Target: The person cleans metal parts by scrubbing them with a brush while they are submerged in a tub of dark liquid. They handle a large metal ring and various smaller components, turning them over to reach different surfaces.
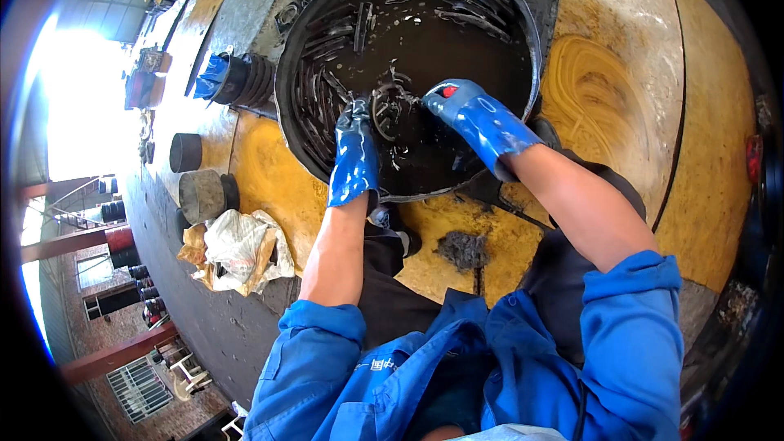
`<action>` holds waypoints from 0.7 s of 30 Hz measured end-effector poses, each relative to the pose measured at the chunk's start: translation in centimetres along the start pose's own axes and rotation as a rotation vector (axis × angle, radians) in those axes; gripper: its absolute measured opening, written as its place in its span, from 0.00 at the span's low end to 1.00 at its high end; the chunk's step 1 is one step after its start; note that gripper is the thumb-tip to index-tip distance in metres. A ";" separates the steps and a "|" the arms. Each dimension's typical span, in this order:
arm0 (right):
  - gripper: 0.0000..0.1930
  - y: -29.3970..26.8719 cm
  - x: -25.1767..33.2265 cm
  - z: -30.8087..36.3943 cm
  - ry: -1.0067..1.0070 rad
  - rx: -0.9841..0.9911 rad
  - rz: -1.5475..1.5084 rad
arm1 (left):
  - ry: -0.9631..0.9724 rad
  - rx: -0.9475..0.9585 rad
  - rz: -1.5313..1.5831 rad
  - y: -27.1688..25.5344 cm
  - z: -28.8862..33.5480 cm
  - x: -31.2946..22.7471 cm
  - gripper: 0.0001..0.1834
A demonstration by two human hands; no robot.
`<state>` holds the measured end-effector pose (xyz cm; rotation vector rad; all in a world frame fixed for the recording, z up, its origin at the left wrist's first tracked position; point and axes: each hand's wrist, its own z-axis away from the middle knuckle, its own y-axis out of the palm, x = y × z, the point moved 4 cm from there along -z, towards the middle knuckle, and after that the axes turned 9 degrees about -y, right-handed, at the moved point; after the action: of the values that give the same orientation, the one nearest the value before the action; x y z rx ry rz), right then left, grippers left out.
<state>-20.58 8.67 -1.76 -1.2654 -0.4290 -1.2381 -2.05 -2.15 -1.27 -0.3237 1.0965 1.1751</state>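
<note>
A large round black tub [286, 106] stands in front of me, holding murky dark liquid and many dark, wet strips. My left hand [353, 151], in a wet blue rubber glove, reaches over its near left part. Those fingers are drawn together beside a dark strip [333, 82]. My right hand [459, 106], gloved alike with a small red spot on the glove, hangs over the liquid with closed fingers. Between the hands lies a dark curved piece [384, 110] with shiny bits. Whether either hand grips it, I cannot make out.
A crumpled white sack [241, 249] and a grey cylinder [202, 196] are to the left. A dark fibrous clump [463, 250] lies on the yellowish floor plates [510, 237] between my legs. Beyond the tub's left side are stacked dark rings [257, 80] and a blue glove [212, 77].
</note>
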 end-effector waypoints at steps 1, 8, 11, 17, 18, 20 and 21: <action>0.17 -0.1 1.0 -0.2 -0.066 -0.054 -0.047 | 0.182 0.003 -0.241 0.2 -0.5 -1.9 0.14; 0.10 -0.1 5.6 4.8 -0.561 -0.244 -0.471 | 0.106 -0.105 0.093 -1.3 -0.2 -3.2 0.15; 0.10 0.9 6.4 6.3 -0.674 -0.226 -0.391 | 0.133 -0.118 0.055 -1.3 -0.2 -3.4 0.15; 0.11 0.0 4.4 5.4 -0.852 -0.279 -0.079 | 0.253 -0.196 -0.164 -1.6 -0.2 -4.0 0.15; 0.11 -0.4 4.4 5.2 -0.900 -0.306 -0.012 | 0.290 -0.220 -0.248 -1.8 -0.2 -4.3 0.15; 0.11 -1.7 4.7 5.0 -0.925 -0.312 -0.029 | 0.403 -0.295 -0.510 -3.0 -0.4 -5.1 0.15; 0.10 -2.2 4.7 4.6 -0.881 -0.327 -0.095 | 0.460 -0.337 -0.658 -3.5 -0.3 -5.4 0.15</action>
<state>-19.16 10.97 4.66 -2.0785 -0.9458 -0.7812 0.95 -6.90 1.90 -1.1679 1.0526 0.6920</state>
